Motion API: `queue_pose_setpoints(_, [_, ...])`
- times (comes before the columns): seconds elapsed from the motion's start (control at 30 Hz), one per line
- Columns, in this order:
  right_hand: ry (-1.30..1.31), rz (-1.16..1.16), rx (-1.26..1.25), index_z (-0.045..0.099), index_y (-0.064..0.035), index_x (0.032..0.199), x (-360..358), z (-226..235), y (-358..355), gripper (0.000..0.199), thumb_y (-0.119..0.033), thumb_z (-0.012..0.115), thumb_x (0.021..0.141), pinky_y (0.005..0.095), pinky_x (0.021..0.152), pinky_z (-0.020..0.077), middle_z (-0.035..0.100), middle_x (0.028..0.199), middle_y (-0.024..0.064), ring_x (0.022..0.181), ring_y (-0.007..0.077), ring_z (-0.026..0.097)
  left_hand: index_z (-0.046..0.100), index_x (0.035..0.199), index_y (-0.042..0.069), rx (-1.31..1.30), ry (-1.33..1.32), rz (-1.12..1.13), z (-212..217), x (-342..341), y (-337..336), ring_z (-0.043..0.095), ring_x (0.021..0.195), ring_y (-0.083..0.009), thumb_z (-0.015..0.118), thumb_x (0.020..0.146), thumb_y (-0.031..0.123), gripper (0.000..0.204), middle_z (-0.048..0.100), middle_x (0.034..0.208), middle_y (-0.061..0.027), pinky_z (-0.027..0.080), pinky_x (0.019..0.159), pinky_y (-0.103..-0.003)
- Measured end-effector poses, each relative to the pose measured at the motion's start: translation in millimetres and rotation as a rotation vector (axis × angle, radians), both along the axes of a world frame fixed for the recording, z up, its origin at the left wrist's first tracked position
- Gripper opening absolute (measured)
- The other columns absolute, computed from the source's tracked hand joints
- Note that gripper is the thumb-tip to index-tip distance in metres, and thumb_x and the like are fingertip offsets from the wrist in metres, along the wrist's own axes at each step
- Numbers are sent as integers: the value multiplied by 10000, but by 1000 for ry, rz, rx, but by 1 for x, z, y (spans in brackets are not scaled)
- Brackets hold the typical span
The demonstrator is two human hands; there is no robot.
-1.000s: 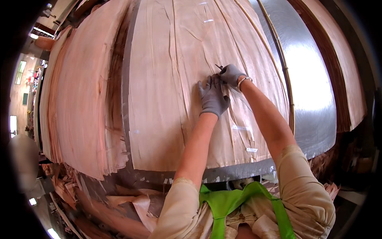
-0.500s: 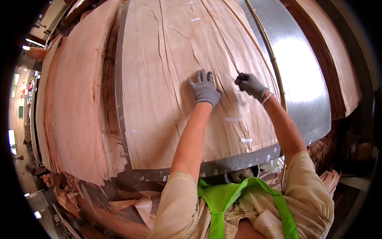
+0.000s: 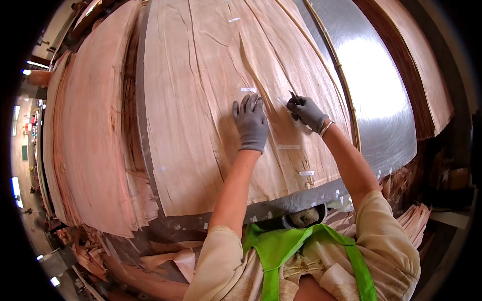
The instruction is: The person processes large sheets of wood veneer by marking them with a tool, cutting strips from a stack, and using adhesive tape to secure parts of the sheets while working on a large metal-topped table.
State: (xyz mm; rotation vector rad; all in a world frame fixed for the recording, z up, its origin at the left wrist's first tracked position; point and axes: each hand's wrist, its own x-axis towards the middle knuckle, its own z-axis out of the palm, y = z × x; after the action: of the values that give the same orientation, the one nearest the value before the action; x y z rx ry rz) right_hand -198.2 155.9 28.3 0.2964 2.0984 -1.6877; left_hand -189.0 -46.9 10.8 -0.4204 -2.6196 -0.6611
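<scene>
A large, pale, wrinkled wood veneer sheet (image 3: 186, 125) lies before me, with short whitish tape strips (image 3: 288, 147) stuck across its seams and splits. My left hand (image 3: 251, 125), in a grey glove, rests on it with fingers stretched out. Just beyond those fingertips is another tape piece (image 3: 248, 90). To the right, my gloved right hand (image 3: 309, 114) is closed on a slim dark pointed tool (image 3: 294, 98), whose exact kind I cannot make out. A pale, see-through strip (image 3: 282, 102) shows beside its fingers, close to a dark split.
A bamboo-like stick (image 3: 337, 62) runs lengthwise along the sheet's right side, beside a shiny grey metal surface (image 3: 384, 100). Veneer stacks stand at left (image 3: 95, 120) and far right (image 3: 427, 75). A dark round container (image 3: 306, 218) sits by the near edge, with veneer scraps (image 3: 170, 258) below.
My left hand has drawn slightly back toward me, and a tape piece now shows beyond its fingertips. My right hand has shifted slightly nearer and left, the tool's tip now showing.
</scene>
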Motion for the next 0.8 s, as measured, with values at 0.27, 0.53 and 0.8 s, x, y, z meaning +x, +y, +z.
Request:
queue_pose_setpoints(0.27, [6, 63, 113, 644, -19, 799, -18, 11, -9, 192, -208, 650, 832, 265, 563, 419, 584, 650, 20, 582, 104, 522, 635, 1059, 155, -35, 18, -60, -11, -5, 12, 482, 1088, -268, 554, 789, 128, 284, 558, 1055, -74, 316, 985, -463])
queue_pose_setpoints(0.53, [-77, 64, 48, 667, -40, 842, -47, 22, -16, 204, -239, 688, 799, 257, 556, 422, 593, 663, 23, 563, 100, 525, 635, 952, 142, -108, -37, -38, -14, -3, 19, 522, 964, -276, 529, 854, 177, 148, 564, 905, -64, 404, 830, -444])
queue_pose_setpoints(0.8, [30, 196, 468, 675, -4, 809, -92, -14, -29, 196, -192, 695, 759, 296, 582, 453, 633, 688, 43, 606, 133, 556, 557, 1141, 13, -59, -3, -17, -32, -14, 23, 444, 1199, -321, 471, 895, 250, 352, 508, 1268, -162, 317, 996, -498])
